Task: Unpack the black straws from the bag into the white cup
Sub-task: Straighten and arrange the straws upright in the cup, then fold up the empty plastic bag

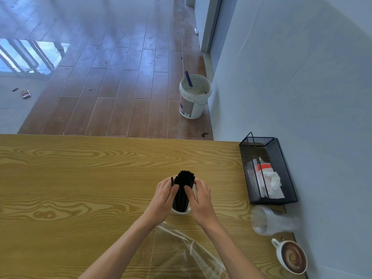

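Wood-grain yellow, my surface (80, 178) spreads wide beneath my fingers, with plank floor (112, 81) beyond its far edge and a pale wall (291, 77) off to the right of my fingers. Out on that floor, well past my fingers, stands a white bucket (194, 97) with a blue handle poking out. To the right of my fingers sits a black mesh tray (267, 174) holding paper packets, and nearer me than that lie a clear plastic cup (269, 220) on its side and a mug of coffee (291, 257). Just behind my wrists the clear bag (181, 248) lies flat and crumpled. Between my fingers stand the black straws (184, 190), a bundle upright in the white cup (181, 211), whose rim shows below my palms. My left hand (164, 195) and my right hand (198, 195) both curl around the bundle from either side, thumbs pressing its front, gripping the straws together.
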